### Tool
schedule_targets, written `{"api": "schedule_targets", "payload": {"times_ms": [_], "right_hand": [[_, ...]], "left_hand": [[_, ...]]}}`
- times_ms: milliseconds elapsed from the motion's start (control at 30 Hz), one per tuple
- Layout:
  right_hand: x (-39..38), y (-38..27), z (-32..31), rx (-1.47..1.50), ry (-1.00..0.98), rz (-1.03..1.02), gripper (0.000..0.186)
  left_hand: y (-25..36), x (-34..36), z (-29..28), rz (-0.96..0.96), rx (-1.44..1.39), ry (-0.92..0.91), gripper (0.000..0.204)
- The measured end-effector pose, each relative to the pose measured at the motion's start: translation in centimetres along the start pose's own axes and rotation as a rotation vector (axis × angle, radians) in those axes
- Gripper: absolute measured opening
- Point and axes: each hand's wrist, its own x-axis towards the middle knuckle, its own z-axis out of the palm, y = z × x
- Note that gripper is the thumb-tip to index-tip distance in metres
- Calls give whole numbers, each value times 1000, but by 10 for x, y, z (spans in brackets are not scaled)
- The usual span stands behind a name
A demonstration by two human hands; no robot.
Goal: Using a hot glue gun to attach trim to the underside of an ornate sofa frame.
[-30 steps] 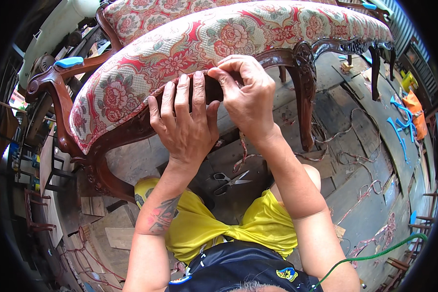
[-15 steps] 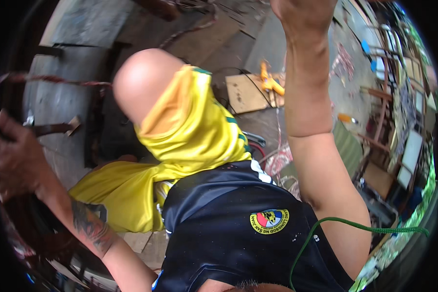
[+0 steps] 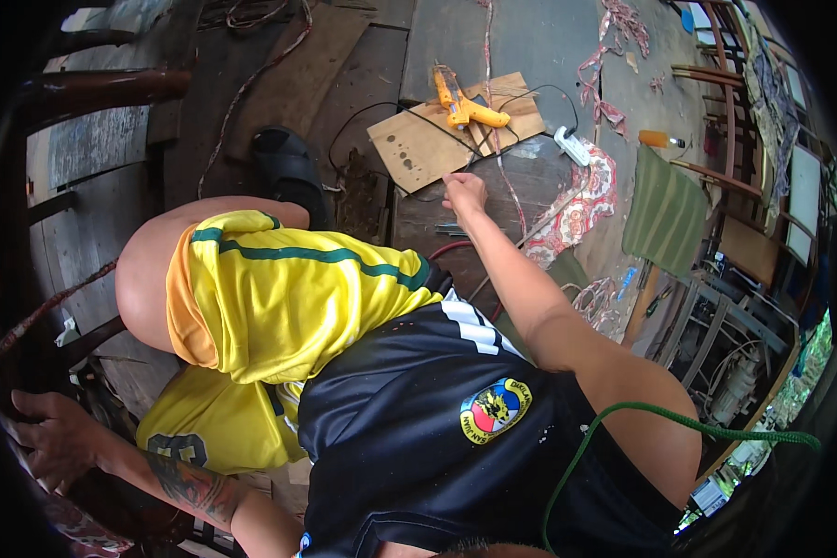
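My left hand [image 3: 54, 443], at the far left, is wrapped round part of a dark, glossy wooden furniture frame [image 3: 112, 502]; its fingertips are partly lost in the shadow there. My right hand [image 3: 465, 194] reaches over the floor with its fingers curled together, at the near edge of a light plywood piece [image 3: 414, 158]. Whatever sits between those fingers, if anything, is too small to make out. On the plywood lies a yellow-orange glue gun [image 3: 470, 110], its black cord [image 3: 353, 113] looping across the board close to my right fingertips.
Dark wooden bars [image 3: 112, 90] jut in from the left. Right of the plywood are a white clip-like object [image 3: 572, 146], patterned cloth [image 3: 577, 209], an orange-handled tool [image 3: 656, 139] and a green striped cloth [image 3: 665, 209]. Wooden frames [image 3: 730, 102] stand along the right. A green cord [image 3: 679, 418] hangs nearby.
My right arm has come down from the top edge to the plywood. The view has shifted, bringing more floor into sight. My left hand stays by the dark wooden frame.
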Motion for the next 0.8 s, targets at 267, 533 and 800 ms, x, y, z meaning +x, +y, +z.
{"api": "schedule_targets", "payload": {"times_ms": [267, 533, 800], "right_hand": [[69, -16, 19, 645, 320, 479, 57], [4, -4, 95, 781, -223, 683, 76], [25, -77, 94, 886, 60, 537, 27]], "left_hand": [[3, 5, -21, 53, 92, -46, 50], [21, 11, -51, 59, 397, -76, 44], [31, 34, -80, 140, -129, 64, 34]]}}
